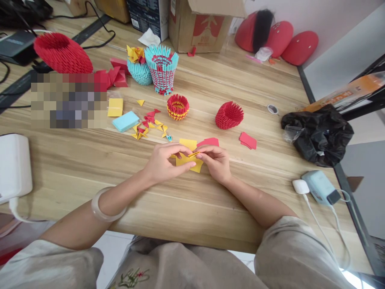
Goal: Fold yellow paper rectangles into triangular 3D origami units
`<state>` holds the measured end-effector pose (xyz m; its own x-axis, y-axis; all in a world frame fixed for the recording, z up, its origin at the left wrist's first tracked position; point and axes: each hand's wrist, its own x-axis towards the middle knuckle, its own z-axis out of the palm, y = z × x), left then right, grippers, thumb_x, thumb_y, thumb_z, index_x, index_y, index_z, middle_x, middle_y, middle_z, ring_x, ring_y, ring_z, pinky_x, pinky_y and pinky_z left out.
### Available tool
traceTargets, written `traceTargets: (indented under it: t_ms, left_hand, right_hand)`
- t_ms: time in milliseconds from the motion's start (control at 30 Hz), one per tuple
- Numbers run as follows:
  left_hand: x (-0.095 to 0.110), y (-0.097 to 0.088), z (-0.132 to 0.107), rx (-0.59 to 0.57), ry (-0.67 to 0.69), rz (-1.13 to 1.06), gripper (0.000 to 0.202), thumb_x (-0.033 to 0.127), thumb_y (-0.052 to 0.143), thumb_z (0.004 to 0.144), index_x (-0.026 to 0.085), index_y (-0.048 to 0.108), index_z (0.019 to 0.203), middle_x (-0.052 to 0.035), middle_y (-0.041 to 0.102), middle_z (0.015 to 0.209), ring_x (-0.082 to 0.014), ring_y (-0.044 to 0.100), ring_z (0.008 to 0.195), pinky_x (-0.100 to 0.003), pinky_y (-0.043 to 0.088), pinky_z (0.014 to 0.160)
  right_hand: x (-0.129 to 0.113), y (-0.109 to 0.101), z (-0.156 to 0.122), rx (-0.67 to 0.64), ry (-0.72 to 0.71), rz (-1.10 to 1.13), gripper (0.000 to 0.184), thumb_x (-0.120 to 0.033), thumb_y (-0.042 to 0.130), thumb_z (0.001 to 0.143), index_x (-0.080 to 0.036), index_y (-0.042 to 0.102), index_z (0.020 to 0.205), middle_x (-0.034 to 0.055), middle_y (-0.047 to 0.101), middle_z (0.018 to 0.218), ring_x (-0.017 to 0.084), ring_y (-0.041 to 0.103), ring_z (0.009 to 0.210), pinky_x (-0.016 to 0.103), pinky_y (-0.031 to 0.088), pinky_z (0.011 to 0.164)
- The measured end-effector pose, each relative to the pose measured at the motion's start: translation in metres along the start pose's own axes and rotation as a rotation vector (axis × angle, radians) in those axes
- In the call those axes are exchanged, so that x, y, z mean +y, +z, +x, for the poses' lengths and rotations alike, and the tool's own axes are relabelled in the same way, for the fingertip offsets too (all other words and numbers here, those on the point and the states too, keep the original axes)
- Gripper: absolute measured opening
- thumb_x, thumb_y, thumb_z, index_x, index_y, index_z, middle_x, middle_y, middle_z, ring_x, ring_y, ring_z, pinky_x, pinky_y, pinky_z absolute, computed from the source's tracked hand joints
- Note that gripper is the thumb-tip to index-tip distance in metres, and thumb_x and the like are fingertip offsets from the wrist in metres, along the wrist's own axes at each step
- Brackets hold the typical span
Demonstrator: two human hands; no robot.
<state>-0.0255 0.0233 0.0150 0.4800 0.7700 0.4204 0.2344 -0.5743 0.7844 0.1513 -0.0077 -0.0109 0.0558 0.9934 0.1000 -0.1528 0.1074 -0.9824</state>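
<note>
A small folded piece of yellow paper (194,154) is pinched between the thumb and fingers of my right hand (217,161). My left hand (168,161) comes in from the other side, its fingertips at the paper's left end and its thumb stretched out apart below it. Beneath both hands lie yellow paper sheets (188,143), partly covered by my fingers. Red paper slips (210,141) lie just behind my right hand. Left of them is a scatter of folded yellow and red paper triangles (147,125).
Behind stand a red-and-yellow paper bowl (178,107), a red paper cup (229,115) and a blue-and-red paper vase (162,70). Blue paper (125,121) and yellow paper (115,107) lie stacked at left. A black plastic bag (319,134) and a power bank (320,186) are at right.
</note>
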Motion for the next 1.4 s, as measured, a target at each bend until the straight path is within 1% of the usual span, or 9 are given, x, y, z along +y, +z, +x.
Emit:
traceTargets:
  t_ms: [100, 233, 533, 633, 833, 967, 1233, 1333, 1400]
  left_hand:
    - [-0.0016, 0.001, -0.0003, 0.011, -0.044, 0.039, 0.008, 0.026, 0.071, 0.074, 0.017, 0.069, 0.075, -0.0039, 0.073, 0.078, -0.0146, 0.065, 0.066, -0.025, 0.052, 0.065]
    - [-0.0041, 0.0015, -0.0001, 0.019, -0.033, 0.034, 0.008, 0.024, 0.066, 0.078, 0.018, 0.07, 0.073, -0.0037, 0.074, 0.079, -0.0162, 0.068, 0.073, -0.026, 0.053, 0.071]
    - [-0.0051, 0.0005, 0.0001, 0.026, -0.023, 0.002, 0.009, 0.02, 0.065, 0.079, 0.018, 0.072, 0.074, -0.0041, 0.074, 0.078, -0.0162, 0.069, 0.073, -0.025, 0.053, 0.071]
    - [-0.0047, 0.0002, 0.0007, 0.01, -0.075, -0.085, 0.007, 0.018, 0.067, 0.076, 0.017, 0.073, 0.072, -0.0055, 0.074, 0.079, -0.0164, 0.069, 0.073, -0.025, 0.054, 0.07]
    - [-0.0036, 0.001, 0.0021, 0.018, -0.246, -0.255, 0.001, 0.017, 0.072, 0.069, 0.016, 0.073, 0.069, -0.0067, 0.074, 0.078, -0.0172, 0.07, 0.073, -0.025, 0.055, 0.068]
    - [-0.0027, 0.001, 0.0028, 0.013, -0.275, -0.28, 0.0, 0.016, 0.073, 0.068, 0.016, 0.073, 0.068, -0.0062, 0.074, 0.077, -0.0165, 0.069, 0.071, -0.025, 0.055, 0.068]
    - [-0.002, -0.0013, 0.0033, -0.049, -0.297, -0.297, 0.009, 0.02, 0.072, 0.069, 0.015, 0.069, 0.062, -0.007, 0.072, 0.076, -0.0165, 0.067, 0.071, -0.026, 0.051, 0.067]
    - [-0.0012, -0.0018, 0.0038, -0.06, -0.304, -0.306, 0.012, 0.021, 0.072, 0.069, 0.014, 0.067, 0.06, -0.0069, 0.071, 0.075, -0.0161, 0.065, 0.071, -0.025, 0.05, 0.066]
    - [-0.0008, -0.0016, 0.0041, -0.057, -0.312, -0.307, 0.014, 0.022, 0.072, 0.069, 0.014, 0.067, 0.059, -0.0069, 0.07, 0.076, -0.0157, 0.065, 0.071, -0.025, 0.049, 0.065]
  right_hand:
    - [0.0002, -0.0004, 0.0003, -0.032, -0.044, 0.007, 0.008, -0.03, 0.077, 0.067, -0.027, 0.072, 0.072, 0.0002, 0.072, 0.075, 0.015, 0.065, 0.075, 0.032, 0.054, 0.074]
    - [0.0008, -0.0001, -0.0001, -0.039, -0.091, 0.004, 0.006, -0.027, 0.077, 0.068, -0.028, 0.073, 0.072, 0.0001, 0.072, 0.076, 0.015, 0.066, 0.076, 0.033, 0.054, 0.075]
    - [0.0045, -0.0022, 0.0005, -0.039, -0.135, -0.024, 0.006, -0.025, 0.077, 0.068, -0.025, 0.072, 0.072, -0.0003, 0.073, 0.075, 0.014, 0.067, 0.074, 0.03, 0.056, 0.072]
    - [0.0066, -0.0031, 0.001, -0.051, -0.173, -0.026, 0.006, -0.023, 0.076, 0.069, -0.025, 0.072, 0.073, -0.0004, 0.073, 0.075, 0.013, 0.067, 0.073, 0.029, 0.056, 0.071]
    - [0.0074, -0.0035, 0.0011, -0.062, -0.222, -0.078, 0.006, -0.02, 0.075, 0.07, -0.024, 0.071, 0.072, 0.0, 0.073, 0.076, 0.013, 0.069, 0.074, 0.029, 0.057, 0.072]
    - [0.0077, -0.0035, 0.0014, -0.065, -0.251, -0.087, 0.005, -0.019, 0.074, 0.071, -0.023, 0.07, 0.072, 0.0002, 0.073, 0.075, 0.013, 0.069, 0.073, 0.028, 0.057, 0.071]
    - [0.0085, -0.0038, 0.0006, -0.097, -0.172, -0.021, 0.004, -0.019, 0.073, 0.072, -0.022, 0.072, 0.073, 0.0004, 0.073, 0.075, 0.011, 0.068, 0.071, 0.026, 0.056, 0.069]
    - [0.0063, -0.0039, 0.0008, -0.088, -0.135, -0.041, 0.001, -0.023, 0.073, 0.072, -0.022, 0.072, 0.072, 0.0007, 0.073, 0.074, 0.012, 0.067, 0.07, 0.027, 0.056, 0.068]
    - [0.0043, -0.004, 0.001, -0.075, -0.124, -0.066, 0.005, -0.026, 0.073, 0.072, -0.022, 0.071, 0.071, 0.001, 0.072, 0.073, 0.012, 0.066, 0.069, 0.027, 0.055, 0.067]
